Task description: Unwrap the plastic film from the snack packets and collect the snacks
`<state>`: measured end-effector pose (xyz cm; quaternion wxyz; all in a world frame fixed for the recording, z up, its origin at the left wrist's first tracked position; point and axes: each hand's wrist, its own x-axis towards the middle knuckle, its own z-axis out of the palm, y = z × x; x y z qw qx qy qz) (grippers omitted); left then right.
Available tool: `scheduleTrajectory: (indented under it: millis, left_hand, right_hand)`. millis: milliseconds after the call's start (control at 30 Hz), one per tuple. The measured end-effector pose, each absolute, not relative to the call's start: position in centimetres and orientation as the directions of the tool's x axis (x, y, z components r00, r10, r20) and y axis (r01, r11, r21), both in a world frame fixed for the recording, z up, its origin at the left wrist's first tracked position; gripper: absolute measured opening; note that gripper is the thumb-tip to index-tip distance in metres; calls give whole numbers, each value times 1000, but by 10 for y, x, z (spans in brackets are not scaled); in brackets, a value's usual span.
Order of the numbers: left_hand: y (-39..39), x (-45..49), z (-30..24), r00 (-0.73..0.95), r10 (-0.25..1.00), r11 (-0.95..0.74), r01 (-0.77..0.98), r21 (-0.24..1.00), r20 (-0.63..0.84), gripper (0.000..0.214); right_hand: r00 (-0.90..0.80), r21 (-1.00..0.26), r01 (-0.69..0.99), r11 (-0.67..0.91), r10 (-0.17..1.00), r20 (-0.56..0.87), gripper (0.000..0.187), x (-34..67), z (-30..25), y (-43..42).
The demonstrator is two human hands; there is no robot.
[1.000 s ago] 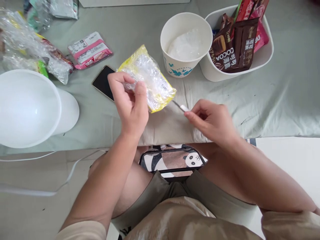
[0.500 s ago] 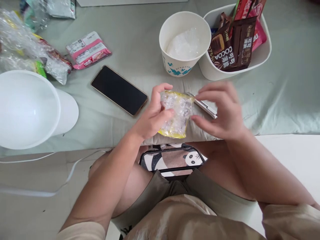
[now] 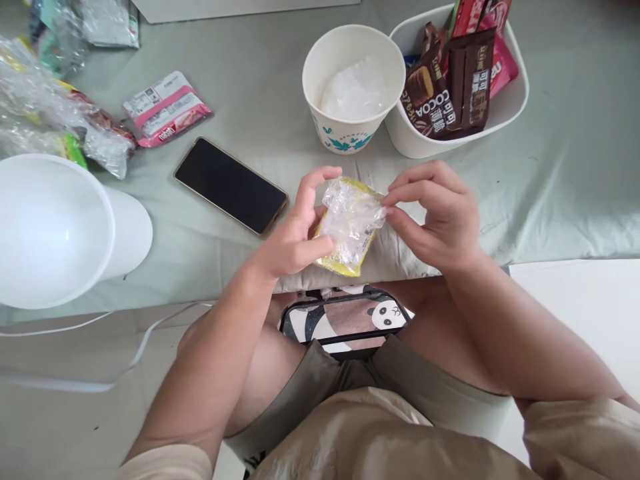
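The left hand [image 3: 295, 241] is gripping the left side of a yellow packet [image 3: 350, 233] near the worktop's [image 3: 565, 207] front edge, while the right hand [image 3: 437, 217] is pinching its clear wrapping [image 3: 371, 215]. Farther back, a paper cup [image 3: 345, 130] is standing beside a white bin [image 3: 425, 148]; a phone [image 3: 231, 185] is lying leftward.
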<state>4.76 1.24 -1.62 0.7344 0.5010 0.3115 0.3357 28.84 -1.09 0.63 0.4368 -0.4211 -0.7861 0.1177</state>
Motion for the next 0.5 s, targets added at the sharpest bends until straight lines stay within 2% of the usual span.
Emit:
scheduleTrajectory:
  millis: [133,267,367,433,500]
  left_hand:
    - [12,54,-14,559,827,173,-148,974,-63,61]
    - [11,56,-9,556,828,154,-103,983,-72,63]
    - [11,55,-7,579,811,165,-103,981,-76,46]
    - [12,56,-7,568,820,155,-109,982,-67,32]
    - [12,58,-8,539,838,169,-115,979,-82,19]
  right_hand:
    - [-24,-721,516,463,849,529,18,287,3,-12]
    - [161,-911,283,301,921,355,20,287,-13,-7]
    - [234,-970,137,200,945,228,21,288,-18,-3]
    - [277,-965,149,215,928,250,23,287,-15,-3]
    - [239,-915,247,320,895,377,28,285,-7,-8]
